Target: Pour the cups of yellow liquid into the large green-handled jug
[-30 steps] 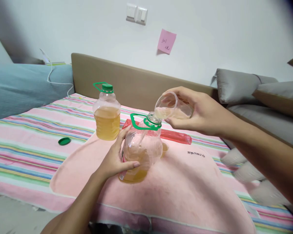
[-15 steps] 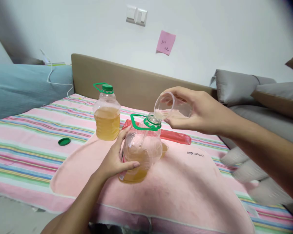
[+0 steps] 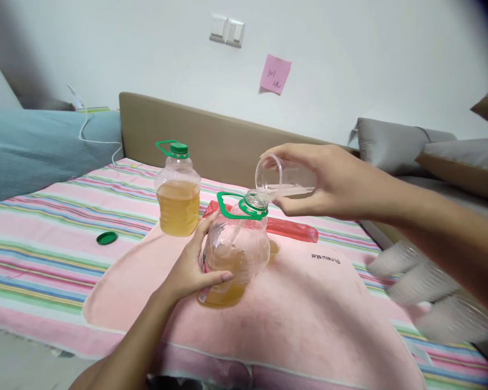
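My left hand (image 3: 201, 265) grips the side of a clear plastic jug (image 3: 244, 246), thumb across its front. The jug is uncapped, has a green ring handle round its neck and holds yellow-brown liquid in its lower part. In my right hand (image 3: 321, 179) is a clear plastic cup (image 3: 287, 179), tipped on its side with its rim at the jug's mouth. A little liquid lies along the cup's lower wall. Behind the jug, partly hidden, stands a small cup of yellowish liquid (image 3: 274, 252).
A second, capped jug (image 3: 179, 200) of yellow liquid stands at the back left. A green cap (image 3: 107, 238) lies on the striped sheet. Behind the held jug is a red plastic wrapper (image 3: 293, 229). Stacked clear cups (image 3: 425, 281) lie at the right, beside the pink mat (image 3: 329, 319).
The cup in my right hand has tilted slightly further and less liquid shows in it. My left hand stays on the jug. The view has shifted a little.
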The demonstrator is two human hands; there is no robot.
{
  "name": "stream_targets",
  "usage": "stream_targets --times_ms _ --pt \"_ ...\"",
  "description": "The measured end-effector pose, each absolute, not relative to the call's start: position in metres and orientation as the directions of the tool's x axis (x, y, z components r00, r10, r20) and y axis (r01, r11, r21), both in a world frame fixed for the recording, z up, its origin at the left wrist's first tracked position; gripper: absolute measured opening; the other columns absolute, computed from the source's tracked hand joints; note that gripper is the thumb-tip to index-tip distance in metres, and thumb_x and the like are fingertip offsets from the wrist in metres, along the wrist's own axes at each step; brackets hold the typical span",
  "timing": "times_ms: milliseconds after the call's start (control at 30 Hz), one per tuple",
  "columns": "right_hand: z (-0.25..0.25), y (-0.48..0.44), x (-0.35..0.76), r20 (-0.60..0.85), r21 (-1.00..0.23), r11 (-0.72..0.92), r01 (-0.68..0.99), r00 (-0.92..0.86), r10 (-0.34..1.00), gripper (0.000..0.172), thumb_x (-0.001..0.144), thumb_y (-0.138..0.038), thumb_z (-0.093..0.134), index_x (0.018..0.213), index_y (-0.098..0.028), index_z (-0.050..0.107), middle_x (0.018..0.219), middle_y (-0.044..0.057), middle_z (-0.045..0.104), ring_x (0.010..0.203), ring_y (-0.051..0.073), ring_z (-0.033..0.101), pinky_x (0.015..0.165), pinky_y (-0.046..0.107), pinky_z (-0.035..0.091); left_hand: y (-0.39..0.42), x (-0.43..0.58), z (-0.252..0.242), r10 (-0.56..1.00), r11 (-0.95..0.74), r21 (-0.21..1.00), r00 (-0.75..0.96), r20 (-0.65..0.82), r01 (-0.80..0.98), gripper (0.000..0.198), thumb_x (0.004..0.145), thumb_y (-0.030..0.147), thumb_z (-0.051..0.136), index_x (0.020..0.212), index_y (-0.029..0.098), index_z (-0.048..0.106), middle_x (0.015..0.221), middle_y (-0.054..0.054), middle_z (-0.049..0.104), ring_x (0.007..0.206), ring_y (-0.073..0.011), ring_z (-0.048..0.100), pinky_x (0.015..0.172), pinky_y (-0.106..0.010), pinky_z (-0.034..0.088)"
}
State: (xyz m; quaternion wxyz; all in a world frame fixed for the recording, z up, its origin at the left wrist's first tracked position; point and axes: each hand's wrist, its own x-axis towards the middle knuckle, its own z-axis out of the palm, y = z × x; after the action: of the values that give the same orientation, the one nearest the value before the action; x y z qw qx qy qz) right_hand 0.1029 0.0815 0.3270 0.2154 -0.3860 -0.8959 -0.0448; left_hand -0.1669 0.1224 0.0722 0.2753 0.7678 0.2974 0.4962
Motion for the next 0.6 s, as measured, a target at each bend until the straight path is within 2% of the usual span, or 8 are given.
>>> stream_targets --times_ms 167,433,600 --pt "0.333 0.081 0.1 0.391 -0.03 0.714 0.7 -0.649 0.653 0.052 0.085 -0.049 0.083 0.129 -0.022 0.074 0.133 0.011 0.079 0.116 0.034 0.076 0.101 0.052 0.063 0.122 -0.168 0.074 0.727 -0.676 0.713 0.333 0.601 0.188 0.126 0.074 0.081 0.089 0.174 0.029 0.034 0.176 -0.022 0.044 0.166 -0.0529 0.038 0.135 -0.073 0.031" --pt "0.345 0.081 0.092 0.326 0.107 0.743 0.661 -0.729 0.602 0.047 0.085 -0.043 0.086 0.129 -0.03 0.075 0.129 0.007 0.08 0.115 0.035 0.074 0.103 0.051 0.061 0.122 -0.167 0.074 0.734 -0.668 0.72 0.328 0.594 0.191 0.126 0.073 0.083 0.088 0.173 0.029 0.035 0.169 -0.022 0.052 0.162 -0.0524 0.045 0.134 -0.072 0.033" --pt "0.354 0.085 0.087 0.252 0.232 0.753 0.616 -0.786 0.565 0.044 0.084 -0.04 0.084 0.125 -0.026 0.076 0.121 0.008 0.08 0.106 0.032 0.075 0.095 0.048 0.06 0.122 -0.167 0.075 0.73 -0.672 0.718 0.326 0.6 0.183 0.127 0.073 0.083 0.088 0.175 0.028 0.034 0.171 -0.022 0.049 0.161 -0.0526 0.046 0.134 -0.072 0.033"
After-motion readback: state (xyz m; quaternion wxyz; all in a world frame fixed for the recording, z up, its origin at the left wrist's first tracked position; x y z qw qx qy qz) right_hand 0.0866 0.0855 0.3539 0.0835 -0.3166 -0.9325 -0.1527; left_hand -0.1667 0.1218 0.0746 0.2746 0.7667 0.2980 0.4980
